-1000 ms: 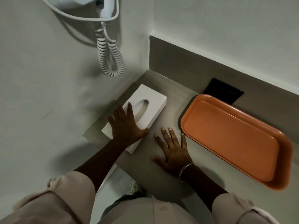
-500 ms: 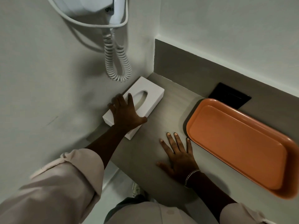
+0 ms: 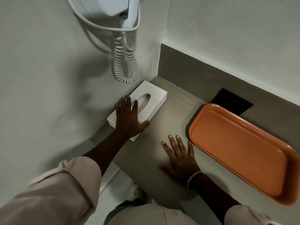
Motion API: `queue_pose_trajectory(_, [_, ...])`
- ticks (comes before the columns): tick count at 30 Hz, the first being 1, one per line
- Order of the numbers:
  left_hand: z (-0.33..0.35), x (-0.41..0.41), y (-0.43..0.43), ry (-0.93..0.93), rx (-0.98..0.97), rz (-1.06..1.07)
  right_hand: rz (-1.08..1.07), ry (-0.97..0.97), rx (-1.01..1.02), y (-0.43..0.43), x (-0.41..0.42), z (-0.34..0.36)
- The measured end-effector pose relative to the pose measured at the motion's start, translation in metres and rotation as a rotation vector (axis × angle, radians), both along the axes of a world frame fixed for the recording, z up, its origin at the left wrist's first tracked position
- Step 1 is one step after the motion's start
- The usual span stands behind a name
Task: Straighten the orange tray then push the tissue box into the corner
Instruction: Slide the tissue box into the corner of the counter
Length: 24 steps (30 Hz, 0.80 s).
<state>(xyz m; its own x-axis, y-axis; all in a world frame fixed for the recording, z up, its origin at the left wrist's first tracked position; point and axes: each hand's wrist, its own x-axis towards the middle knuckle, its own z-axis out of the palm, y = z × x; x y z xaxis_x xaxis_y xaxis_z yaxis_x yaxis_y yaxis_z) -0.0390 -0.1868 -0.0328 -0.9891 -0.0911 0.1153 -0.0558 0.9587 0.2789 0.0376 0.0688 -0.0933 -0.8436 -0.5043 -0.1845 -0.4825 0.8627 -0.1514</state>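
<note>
The white tissue box (image 3: 153, 95), with an oval slot on top, lies on the grey counter (image 3: 172, 111) along the left wall, its far end close to the corner. My left hand (image 3: 129, 120) rests flat on the box's near half, fingers spread, thumb over its right edge. My right hand (image 3: 180, 157) lies flat on the counter with fingers apart, holding nothing, its little finger near the rim of the orange tray (image 3: 240, 148). The empty tray lies parallel to the back wall on the right.
A white wall-mounted hair dryer (image 3: 113, 8) with a coiled cord (image 3: 125, 62) hangs above the tissue box. A black panel (image 3: 232, 101) sits in the backsplash behind the tray. The counter's front-left edge drops to the floor, where a shoe (image 3: 135, 191) shows.
My left hand has slid the tissue box away from me along the left wall toward the corner. My right hand has stayed flat on the counter beside the tray.
</note>
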Motion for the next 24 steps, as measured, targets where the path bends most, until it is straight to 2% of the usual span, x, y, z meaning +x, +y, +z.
queue_pose_trajectory(5, [-0.015,0.049,-0.025,0.101,-0.091,-0.202,0.027,-0.087,0.0,-0.012,-0.031,0.014])
queue_pose_trajectory(10, [-0.022,0.076,-0.045,0.109,-0.157,-0.349,0.148,0.146,-0.115,-0.051,-0.064,0.046])
queue_pose_trajectory(13, [-0.028,0.085,-0.056,0.138,-0.178,-0.424,0.259,0.157,-0.107,-0.074,-0.08,0.058])
queue_pose_trajectory(24, [-0.041,0.066,-0.07,0.133,-0.206,-0.462,0.277,0.137,-0.014,-0.09,-0.095,0.04])
